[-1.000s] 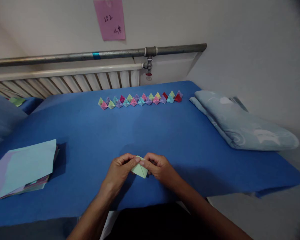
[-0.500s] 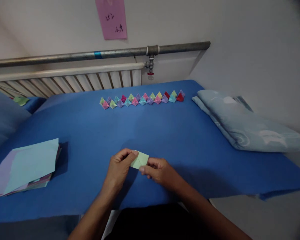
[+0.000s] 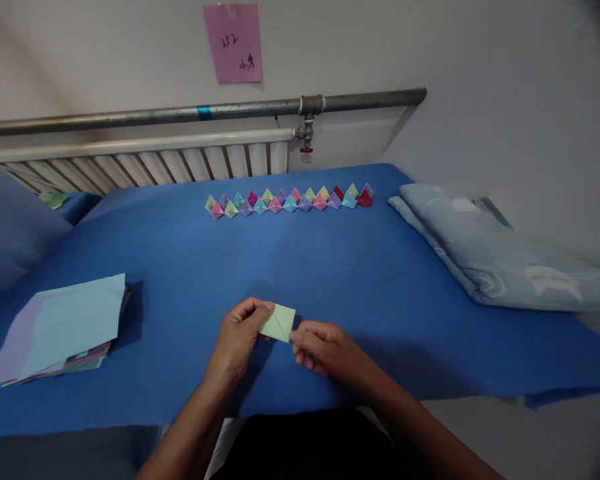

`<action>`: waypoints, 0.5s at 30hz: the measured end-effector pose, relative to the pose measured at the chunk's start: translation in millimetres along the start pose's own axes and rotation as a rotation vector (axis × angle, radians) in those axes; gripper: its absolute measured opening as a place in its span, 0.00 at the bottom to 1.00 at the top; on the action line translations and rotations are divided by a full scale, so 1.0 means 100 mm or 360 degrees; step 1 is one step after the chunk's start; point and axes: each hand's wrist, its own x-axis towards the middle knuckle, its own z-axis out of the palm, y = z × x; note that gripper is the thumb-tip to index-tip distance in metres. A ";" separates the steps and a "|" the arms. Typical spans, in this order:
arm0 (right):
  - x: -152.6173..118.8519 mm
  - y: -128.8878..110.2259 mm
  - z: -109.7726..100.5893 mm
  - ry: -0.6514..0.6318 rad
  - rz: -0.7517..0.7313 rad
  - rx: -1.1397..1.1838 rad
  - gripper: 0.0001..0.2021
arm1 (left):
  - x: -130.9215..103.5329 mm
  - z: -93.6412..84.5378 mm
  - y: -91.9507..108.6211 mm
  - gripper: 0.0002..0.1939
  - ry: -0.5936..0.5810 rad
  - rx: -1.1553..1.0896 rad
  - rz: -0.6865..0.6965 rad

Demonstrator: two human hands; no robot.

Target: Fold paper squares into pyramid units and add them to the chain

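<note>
A small pale green square of folded paper, with a diagonal crease line on its face, is held above the blue cloth. My left hand pinches its left side, thumb on top and the other fingers behind. At the lower right corner, my right hand is closed with thumb and forefinger pinching the paper's edge; the remaining fingers are curled in. Beyond the hands, several small folded paper pieces in pink, purple, blue, green, yellow and red stand in two rows.
A stack of coloured paper sheets lies on the blue cloth at left. At right rests a folded grey-blue blanket. Behind are a white radiator, a metal pipe and a pink note on the wall.
My right thumb has slid off the paper's face to its lower right corner, showing more of the crease. The left hand keeps its grip. The view has shifted slightly.
</note>
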 end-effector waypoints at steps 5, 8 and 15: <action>-0.07 0.05 -0.13 0.0601 -0.1047 -0.0861 0.03 | 0.04 0.00 0.01 0.15 -0.0018 -0.0094 -0.0160; -0.03 0.07 -0.11 0.0503 -0.1567 -0.1513 0.12 | 0.06 0.02 0.00 0.15 -0.0096 -0.0128 -0.0262; 0.09 0.16 -0.06 0.0415 -0.1719 -0.1810 0.09 | 0.13 0.00 -0.01 0.15 -0.0259 0.0043 -0.0365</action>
